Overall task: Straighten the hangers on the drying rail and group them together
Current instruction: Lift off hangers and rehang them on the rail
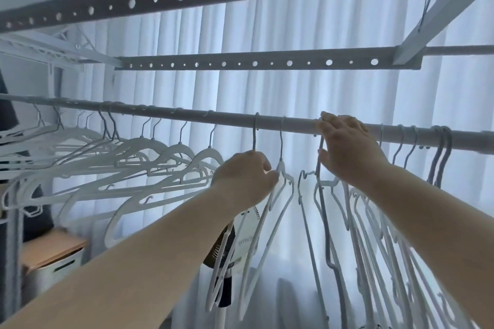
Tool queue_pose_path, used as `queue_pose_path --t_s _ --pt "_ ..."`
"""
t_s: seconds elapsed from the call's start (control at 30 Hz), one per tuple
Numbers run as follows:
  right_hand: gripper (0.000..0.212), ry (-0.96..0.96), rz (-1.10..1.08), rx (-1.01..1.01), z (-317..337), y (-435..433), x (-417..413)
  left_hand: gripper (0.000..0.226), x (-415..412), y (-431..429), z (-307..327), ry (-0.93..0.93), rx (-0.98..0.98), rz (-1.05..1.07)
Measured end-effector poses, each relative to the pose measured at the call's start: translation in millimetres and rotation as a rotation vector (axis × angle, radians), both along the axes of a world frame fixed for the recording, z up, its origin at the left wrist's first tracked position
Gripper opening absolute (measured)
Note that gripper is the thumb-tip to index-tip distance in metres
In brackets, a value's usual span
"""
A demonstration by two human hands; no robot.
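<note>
A grey drying rail (pixel 230 120) runs across the view with several white hangers hooked on it. On the left, a spread-out row of hangers (pixel 139 160) hangs at differing angles. My left hand (pixel 246 176) is closed around the necks of two hangers (pixel 280 157) near the middle of the rail. My right hand (pixel 344 147) reaches up to the rail, its fingers pinching the hook of another hanger (pixel 320 195). Right of that hand, a tight bunch of hangers (pixel 374 235) hangs close together.
Two perforated grey bars (pixel 254 63) of the rack cross overhead. White curtains (pixel 294 88) fill the background. A box with a wooden lid (pixel 50 251) stands at lower left, and a dark fan-like appliance (pixel 227 248) stands below my left forearm.
</note>
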State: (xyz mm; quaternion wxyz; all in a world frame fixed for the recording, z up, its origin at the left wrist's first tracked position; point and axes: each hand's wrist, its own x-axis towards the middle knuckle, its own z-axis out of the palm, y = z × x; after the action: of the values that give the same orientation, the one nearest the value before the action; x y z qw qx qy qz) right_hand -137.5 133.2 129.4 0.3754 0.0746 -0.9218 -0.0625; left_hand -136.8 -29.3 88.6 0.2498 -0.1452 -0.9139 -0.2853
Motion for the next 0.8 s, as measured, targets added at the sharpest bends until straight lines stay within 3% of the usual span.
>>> queue_pose_path --t_s 0.17,0.37,0.53,0.8 --pt "0.058 -0.021 -0.044 -0.036 -2 -10 7 0.012 22 -44 -14 0.213 0.135 -0.001" --pt "0.056 0.025 -0.032 -0.010 4 -45 8 0.012 22 -115 -35 0.481 0.203 0.189" --pt "0.056 -0.025 -0.026 0.020 10 -89 -1 0.030 0 -160 -60 0.378 0.065 0.238" --pt "0.054 -0.057 -0.103 0.009 13 -147 -31 0.033 -32 -199 -86 0.283 0.094 0.155"
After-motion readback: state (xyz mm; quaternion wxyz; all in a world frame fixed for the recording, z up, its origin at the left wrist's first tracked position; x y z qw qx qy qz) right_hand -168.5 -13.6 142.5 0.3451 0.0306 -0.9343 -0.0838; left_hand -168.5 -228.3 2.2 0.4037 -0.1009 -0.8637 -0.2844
